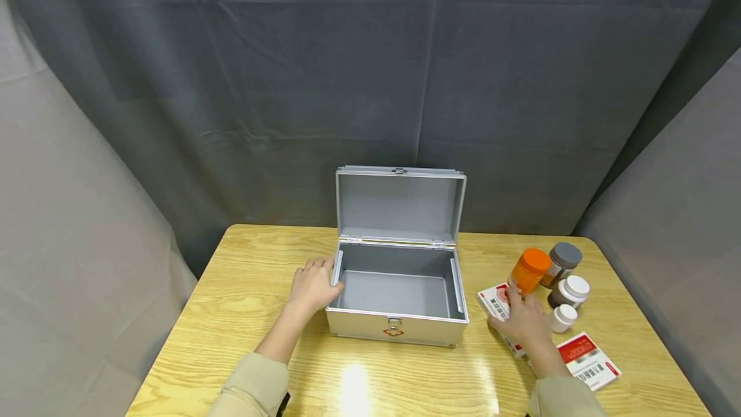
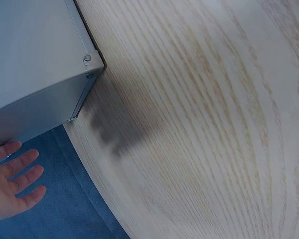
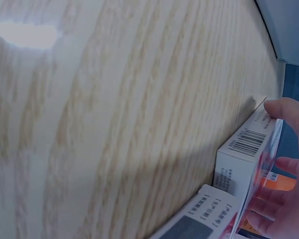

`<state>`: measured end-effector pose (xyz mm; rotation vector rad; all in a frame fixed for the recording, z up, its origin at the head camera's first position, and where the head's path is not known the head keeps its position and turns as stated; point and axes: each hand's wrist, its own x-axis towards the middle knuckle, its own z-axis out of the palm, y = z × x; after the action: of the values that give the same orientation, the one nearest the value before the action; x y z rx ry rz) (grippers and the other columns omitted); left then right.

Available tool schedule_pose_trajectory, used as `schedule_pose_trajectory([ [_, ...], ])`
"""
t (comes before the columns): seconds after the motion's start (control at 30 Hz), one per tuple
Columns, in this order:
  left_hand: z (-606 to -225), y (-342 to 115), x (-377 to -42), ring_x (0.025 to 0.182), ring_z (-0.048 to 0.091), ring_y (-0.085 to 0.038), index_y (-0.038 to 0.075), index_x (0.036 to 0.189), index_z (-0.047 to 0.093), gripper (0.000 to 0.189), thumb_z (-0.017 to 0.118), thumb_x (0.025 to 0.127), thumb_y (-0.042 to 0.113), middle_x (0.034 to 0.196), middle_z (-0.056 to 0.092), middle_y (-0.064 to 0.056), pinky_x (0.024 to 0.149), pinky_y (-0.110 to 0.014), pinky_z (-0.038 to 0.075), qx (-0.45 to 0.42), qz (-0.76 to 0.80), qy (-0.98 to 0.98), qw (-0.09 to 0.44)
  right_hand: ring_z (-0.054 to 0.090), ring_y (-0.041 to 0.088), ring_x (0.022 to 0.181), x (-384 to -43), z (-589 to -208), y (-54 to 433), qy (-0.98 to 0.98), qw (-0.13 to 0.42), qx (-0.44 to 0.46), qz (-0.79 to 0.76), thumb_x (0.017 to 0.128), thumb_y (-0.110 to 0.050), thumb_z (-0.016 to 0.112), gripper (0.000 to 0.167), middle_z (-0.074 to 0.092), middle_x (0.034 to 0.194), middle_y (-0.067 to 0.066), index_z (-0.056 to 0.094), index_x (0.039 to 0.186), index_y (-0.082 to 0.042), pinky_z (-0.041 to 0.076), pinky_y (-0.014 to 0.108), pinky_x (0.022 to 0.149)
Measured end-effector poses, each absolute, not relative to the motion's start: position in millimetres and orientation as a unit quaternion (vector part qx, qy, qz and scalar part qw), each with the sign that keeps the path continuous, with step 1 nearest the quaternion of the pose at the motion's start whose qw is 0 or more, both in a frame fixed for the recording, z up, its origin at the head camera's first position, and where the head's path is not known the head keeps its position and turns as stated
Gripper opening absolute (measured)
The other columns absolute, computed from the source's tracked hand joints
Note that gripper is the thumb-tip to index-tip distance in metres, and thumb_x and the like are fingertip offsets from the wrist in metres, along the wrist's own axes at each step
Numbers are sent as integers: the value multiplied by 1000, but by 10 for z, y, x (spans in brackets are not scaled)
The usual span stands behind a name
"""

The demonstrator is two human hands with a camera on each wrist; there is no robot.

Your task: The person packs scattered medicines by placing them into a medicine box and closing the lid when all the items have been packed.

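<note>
A silver first-aid case (image 1: 399, 334) stands with its lid up, and its inside is bare. My left hand (image 1: 312, 285) is at the case's left side, thumb over the rim. In the left wrist view, that hand's fingers (image 2: 25, 164) extend past the case's corner. My right hand (image 1: 523, 320) grips a white and red medicine box (image 1: 494, 301) lying at the right; part of the box is under the hand. The right wrist view shows the thumb on the barcode side of this medicine box (image 3: 249, 142) and the fingers across its other face.
An orange bottle (image 1: 523, 272) stands just beyond my right hand. Beside it are a grey-capped bottle (image 1: 561, 262), a white-capped dark bottle (image 1: 570, 291) and a small white bottle (image 1: 563, 318). Another red and white box (image 1: 590, 362) lies nearer. Grey curtains (image 1: 370, 82) surround the wooden table (image 1: 231, 295).
</note>
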<state>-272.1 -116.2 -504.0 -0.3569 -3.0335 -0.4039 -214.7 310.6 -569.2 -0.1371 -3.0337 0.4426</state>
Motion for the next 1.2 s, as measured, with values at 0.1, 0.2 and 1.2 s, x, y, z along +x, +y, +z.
schedule_pose_trajectory([
  [0.1, -5039, -1159, -2718, 121, 43, -37, 6, 133, 46, 64, 56, 81, 43, 130, 49, -16, 97, -54, 33, -113, -130, -985, 24, 44, 54, 99, -2158, -5717, 3108, -987, 30, -51, 147, 69, -46, 69, 89, 41, 114, 38, 31, 136, 0, 33, 66, 79],
  [0.2, -5041, -1156, -2722, 121, 43, -37, 7, 133, 46, 64, 56, 81, 43, 131, 49, -15, 97, -54, 33, -110, -128, -985, 21, 44, 52, 99, -2175, -5735, 3108, -987, 24, -58, 151, 70, -46, 68, 87, 42, 112, 37, 33, 134, 0, 35, 65, 77],
  [1.2, -5015, -1144, -2709, 118, 46, -35, 6, 132, 46, 62, 57, 80, 38, 128, 52, -15, 95, -54, 34, -107, -127, -986, 23, 40, 52, 104, -2232, -5709, 3089, -982, -17, -69, 175, 73, -42, 66, 88, 36, 120, 38, 26, 138, 2, 35, 65, 76],
])
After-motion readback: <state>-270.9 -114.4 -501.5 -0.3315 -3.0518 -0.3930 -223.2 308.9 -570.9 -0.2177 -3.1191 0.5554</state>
